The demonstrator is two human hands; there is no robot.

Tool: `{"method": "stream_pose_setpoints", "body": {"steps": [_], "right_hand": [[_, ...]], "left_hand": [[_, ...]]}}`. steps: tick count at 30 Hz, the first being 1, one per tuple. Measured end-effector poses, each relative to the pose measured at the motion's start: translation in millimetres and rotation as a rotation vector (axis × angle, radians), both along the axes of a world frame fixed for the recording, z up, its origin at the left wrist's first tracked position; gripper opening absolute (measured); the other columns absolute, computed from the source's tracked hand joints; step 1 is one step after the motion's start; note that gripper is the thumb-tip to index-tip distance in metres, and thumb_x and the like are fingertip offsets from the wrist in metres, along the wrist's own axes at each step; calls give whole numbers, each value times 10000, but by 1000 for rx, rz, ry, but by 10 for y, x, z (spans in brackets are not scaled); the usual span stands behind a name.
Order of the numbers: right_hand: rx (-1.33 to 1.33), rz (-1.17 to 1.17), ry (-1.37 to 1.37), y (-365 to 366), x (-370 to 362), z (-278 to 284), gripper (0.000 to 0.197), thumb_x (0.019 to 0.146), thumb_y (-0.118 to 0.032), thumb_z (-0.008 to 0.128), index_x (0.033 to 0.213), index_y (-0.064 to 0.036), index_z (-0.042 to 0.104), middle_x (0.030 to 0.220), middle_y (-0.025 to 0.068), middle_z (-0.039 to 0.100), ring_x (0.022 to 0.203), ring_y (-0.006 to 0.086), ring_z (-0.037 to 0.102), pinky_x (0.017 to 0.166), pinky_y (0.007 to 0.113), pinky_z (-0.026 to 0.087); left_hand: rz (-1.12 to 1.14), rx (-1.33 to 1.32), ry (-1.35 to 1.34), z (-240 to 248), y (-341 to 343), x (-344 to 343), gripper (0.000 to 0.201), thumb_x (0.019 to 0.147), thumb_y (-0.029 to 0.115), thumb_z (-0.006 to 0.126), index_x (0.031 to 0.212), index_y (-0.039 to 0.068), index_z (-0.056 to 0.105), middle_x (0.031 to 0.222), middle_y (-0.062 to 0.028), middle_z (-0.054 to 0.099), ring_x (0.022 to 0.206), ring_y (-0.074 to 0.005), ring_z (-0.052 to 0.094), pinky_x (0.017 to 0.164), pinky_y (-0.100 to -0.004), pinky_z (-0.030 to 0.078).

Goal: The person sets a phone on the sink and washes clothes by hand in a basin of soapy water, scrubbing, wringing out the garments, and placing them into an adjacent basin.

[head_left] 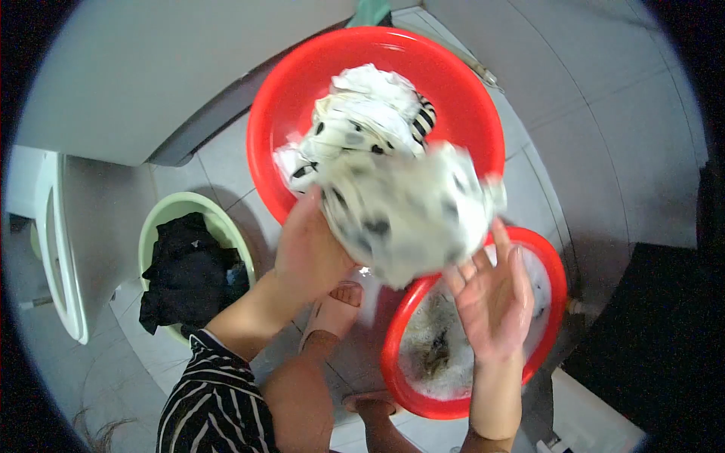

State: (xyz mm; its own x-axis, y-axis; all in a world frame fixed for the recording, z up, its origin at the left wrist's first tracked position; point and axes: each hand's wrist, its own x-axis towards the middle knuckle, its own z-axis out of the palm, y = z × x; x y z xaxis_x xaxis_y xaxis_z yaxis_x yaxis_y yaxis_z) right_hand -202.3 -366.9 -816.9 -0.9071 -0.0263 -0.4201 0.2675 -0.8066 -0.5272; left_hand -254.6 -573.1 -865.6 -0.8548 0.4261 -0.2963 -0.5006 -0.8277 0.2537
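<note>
A bunched white cloth with black and grey spots, smeared by motion, is in the air between my hands, over the near edge of the large red basin. My left hand is at the cloth's left side, blurred, its fingers partly hidden behind the fabric; it appears to hold it. Under the cloth's right edge, my right hand is open, palm up and fingers apart, its fingertips close to the fabric. Inside the large basin lie white clothes, some black-spotted, and a black-and-white striped piece.
A smaller red basin with foamy water and something dark in it stands below my right hand. A pale green tub of black clothes sits to the left. My sandalled feet are on the tiled floor between them.
</note>
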Motion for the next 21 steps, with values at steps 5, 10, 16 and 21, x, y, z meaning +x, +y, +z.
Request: {"method": "stream_pose_setpoints", "body": {"steps": [5,10,16,21], "right_hand": [[222,-3,-106,-533,-396,-182,514,881,-179,546,1344,-84,346,1275,153,471,1171,259,479,993,383,388],[293,112,-194,-726,-480,-493,544,862,-130,559,1350,-77,325,1233,120,465,1105,221,484,974,369,370],[281,53,-201,-686,-448,-737,497,872,-102,541,1330,-78,352,1193,76,499,1085,195,498,968,356,368],[389,-6,-98,-613,-418,-684,497,877,-69,506,1347,-91,346,1167,45,526,1092,182,498,957,341,369]], "left_hand": [[120,-676,-78,-231,-209,-78,609,957,342,421,1457,121,153,1499,-111,198,1386,-234,158,1110,-402,157],[375,-1052,320,-524,-190,-350,753,895,151,549,1464,68,63,1457,-148,203,1349,-244,232,1087,-345,228],[298,-1291,567,-810,151,-506,603,831,138,613,1378,59,371,1452,-199,218,1331,-326,251,1074,-412,240],[194,-1520,972,-617,377,-235,624,772,64,605,1362,97,405,1409,-201,286,1295,-361,286,1065,-431,231]]}}
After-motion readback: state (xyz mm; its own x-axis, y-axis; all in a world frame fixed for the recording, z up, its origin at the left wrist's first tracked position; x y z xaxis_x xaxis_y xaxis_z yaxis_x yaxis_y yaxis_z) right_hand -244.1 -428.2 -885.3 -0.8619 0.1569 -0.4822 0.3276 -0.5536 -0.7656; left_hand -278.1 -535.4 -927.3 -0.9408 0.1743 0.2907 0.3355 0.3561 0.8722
